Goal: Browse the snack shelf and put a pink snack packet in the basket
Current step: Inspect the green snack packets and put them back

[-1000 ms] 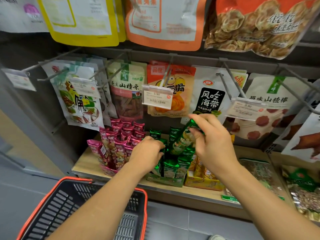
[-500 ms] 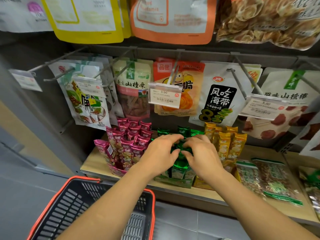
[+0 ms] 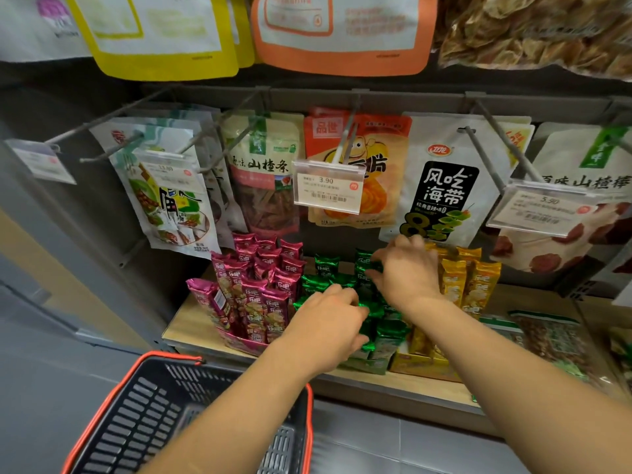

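Right hand [image 3: 407, 278] pinches green packets [image 3: 325, 268] at centre, left hand [image 3: 328, 323] grip unclear; pink packets [image 3: 260, 292] stand untouched just left, so advise releasing, taking one by its top, lowering into basket [image 3: 171, 356] lower left.

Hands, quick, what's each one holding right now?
Left hand: curled among green packets; grip cannot be told.
Right hand: pinching a green packet.
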Tool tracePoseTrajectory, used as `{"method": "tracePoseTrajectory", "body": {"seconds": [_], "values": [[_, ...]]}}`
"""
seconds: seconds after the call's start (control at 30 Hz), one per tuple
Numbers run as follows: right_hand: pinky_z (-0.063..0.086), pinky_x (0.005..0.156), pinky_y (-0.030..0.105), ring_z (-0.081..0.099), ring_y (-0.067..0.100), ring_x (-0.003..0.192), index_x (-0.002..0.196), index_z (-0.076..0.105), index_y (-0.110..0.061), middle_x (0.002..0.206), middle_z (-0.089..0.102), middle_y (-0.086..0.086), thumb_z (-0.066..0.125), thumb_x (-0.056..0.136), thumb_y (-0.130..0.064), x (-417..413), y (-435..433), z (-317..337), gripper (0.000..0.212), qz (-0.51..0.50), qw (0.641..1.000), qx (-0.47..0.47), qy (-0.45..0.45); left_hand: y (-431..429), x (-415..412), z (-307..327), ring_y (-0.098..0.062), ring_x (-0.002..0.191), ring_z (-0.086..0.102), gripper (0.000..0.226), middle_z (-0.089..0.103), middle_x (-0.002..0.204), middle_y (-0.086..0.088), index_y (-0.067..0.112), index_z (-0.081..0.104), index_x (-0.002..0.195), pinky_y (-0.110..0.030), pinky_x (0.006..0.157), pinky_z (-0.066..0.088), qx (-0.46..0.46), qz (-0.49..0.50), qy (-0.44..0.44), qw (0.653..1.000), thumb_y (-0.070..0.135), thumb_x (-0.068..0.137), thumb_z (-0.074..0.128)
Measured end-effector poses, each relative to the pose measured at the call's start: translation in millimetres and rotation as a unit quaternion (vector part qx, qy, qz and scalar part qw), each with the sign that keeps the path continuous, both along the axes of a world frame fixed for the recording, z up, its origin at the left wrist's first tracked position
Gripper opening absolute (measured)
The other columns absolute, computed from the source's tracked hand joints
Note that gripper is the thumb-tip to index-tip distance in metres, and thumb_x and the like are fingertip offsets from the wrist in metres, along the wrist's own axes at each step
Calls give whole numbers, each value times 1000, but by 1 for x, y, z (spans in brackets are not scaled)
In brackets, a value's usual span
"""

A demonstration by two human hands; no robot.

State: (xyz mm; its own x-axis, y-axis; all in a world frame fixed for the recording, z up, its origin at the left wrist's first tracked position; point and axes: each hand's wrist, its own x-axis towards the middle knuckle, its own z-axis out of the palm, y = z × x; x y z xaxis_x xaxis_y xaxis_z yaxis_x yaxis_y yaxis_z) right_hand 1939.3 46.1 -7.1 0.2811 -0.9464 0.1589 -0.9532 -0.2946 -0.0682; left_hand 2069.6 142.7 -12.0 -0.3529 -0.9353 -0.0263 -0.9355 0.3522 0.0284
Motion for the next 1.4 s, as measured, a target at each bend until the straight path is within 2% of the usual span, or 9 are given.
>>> {"method": "tracePoseTrajectory", "body": {"seconds": [0.17, 0.47, 0.67, 0.77, 0.87, 0.97, 1.17, 1.3, 1.4], "values": [[35, 84, 37, 40, 27, 113, 102, 73, -27, 113, 56, 0, 66, 84, -30, 7, 0, -9, 19, 33, 999, -8, 25, 3, 1, -1, -26, 117, 43, 43, 52, 130, -7, 13, 52, 134, -42, 98, 42, 0, -4, 11, 1000, 36, 97, 50], [48, 72, 40, 59, 33, 88, 109, 55, -7, 104, 61, 13, 49, 98, -10, -12, 40, 45, 13, 143, 934, -136, -297, 1, 1, -6, -23, 122, 48, 39, 54, 132, -6, 12, 60, 129, -34, 105, 37, 2, 27, 156, 987, 25, 93, 60], [45, 101, 32, 55, 27, 108, 102, 59, 8, 110, 61, 23, 46, 92, 6, -43, 93, 101, 16, 281, 864, -272, -316, 7, 4, 22, -10, 92, 65, 27, 70, 95, 8, 22, 71, 98, -18, 86, 46, -75, 187, 404, 892, 4, 83, 58], [44, 101, 27, 56, 19, 109, 104, 58, 5, 110, 60, 13, 49, 90, 8, -61, 118, 121, 17, 288, 842, -290, -353, 19, 1, 50, -11, 91, 63, 45, 68, 97, 8, 32, 63, 103, -23, 86, 50, 12, 144, 529, 836, -8, 81, 60], [47, 91, 22, 58, 5, 102, 109, 56, -18, 102, 59, -15, 51, 93, -2, -74, 144, 122, 23, 230, 830, -198, -467, 44, 2, 77, -11, 106, 64, 36, 69, 115, -4, 32, 63, 114, -21, 86, 51, 193, 42, 602, 774, 8, 89, 64], [48, 70, 16, 60, 0, 81, 95, 55, -29, 91, 63, -14, 52, 93, -7, -74, 159, 114, 22, 186, 810, -101, -546, 70, -2, 92, -16, 107, 64, 35, 67, 120, -9, 15, 62, 124, -24, 85, 51, 299, -20, 597, 744, 20, 89, 58], [50, 86, 23, 62, 2, 103, 114, 56, -32, 110, 66, -14, 59, 95, -26, -61, 163, 101, 21, 164, 762, 61, -623, 91, -17, 93, -18, 93, 67, 40, 71, 103, -11, 1, 63, 113, -31, 80, 55, 251, 19, 657, 711, 7, 74, 70], [53, 92, 32, 60, -4, 111, 143, 22, -49, 127, 61, -20, 56, 64, -79, -57, 169, 87, 91, 122, 758, 289, -572, 91, -14, 92, -23, 86, 69, 36, 73, 93, -5, 15, 65, 101, -35, 70, 56, 187, 71, 747, 634, 4, 67, 72], [52, 88, 32, 67, 1, 99, 146, 11, -51, 112, 67, -20, 57, 59, -85, -51, 174, 77, 104, 149, 782, 347, -496, 87, -10, 92, -27, 84, 68, 38, 72, 91, -7, 13, 63, 99, -40, 72, 56, 143, 89, 779, 604, 3, 65, 74]]}}
